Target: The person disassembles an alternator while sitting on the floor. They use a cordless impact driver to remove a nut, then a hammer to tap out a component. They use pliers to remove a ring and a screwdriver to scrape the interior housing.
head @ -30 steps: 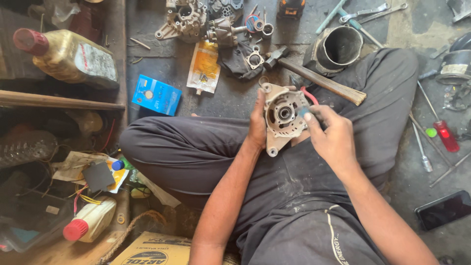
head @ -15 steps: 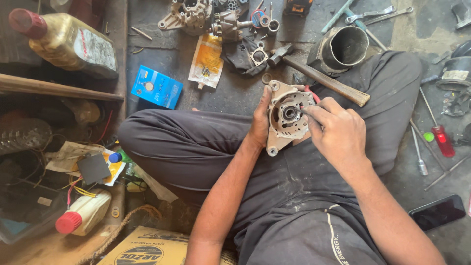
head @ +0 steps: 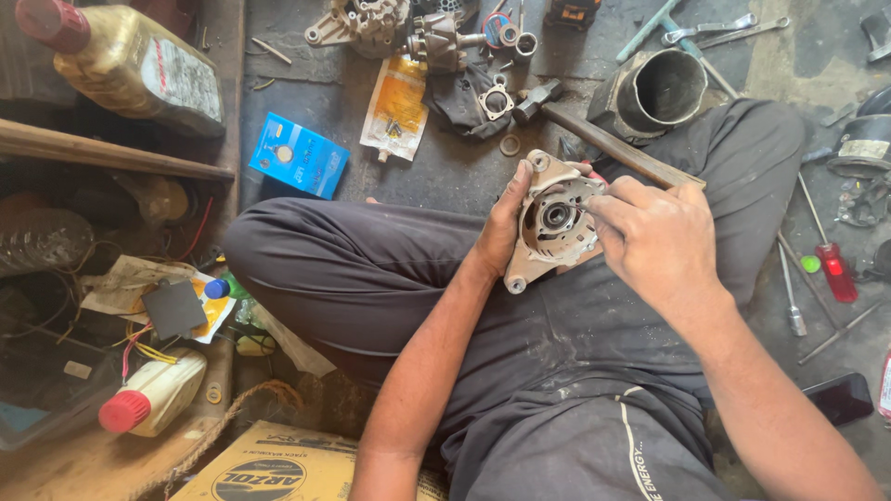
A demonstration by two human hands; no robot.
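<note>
Grey cast metal fills both hands: the left hand (head: 497, 232) grips the edge of a round alternator housing (head: 549, 223) and holds it upright over the person's lap, while the right hand (head: 654, 237) closes its fingertips on the housing's face beside the central bearing hole. Since half a second ago the housing has stayed between the same two hands above the crossed legs, and the right fingers have kept working at the same spot; only the camera's view has shifted a little. Just behind the housing a wooden-handled hammer (head: 603, 139) lies on the floor, its handle passing under the right hand's knuckles. Beyond it sits a dark metal cylinder (head: 654, 93), and to the right a red-handled screwdriver (head: 831, 260). Farther left lie a yellow pouch (head: 397, 107), a blue box (head: 299, 155) and a bottle of oil (head: 139, 65).
</note>
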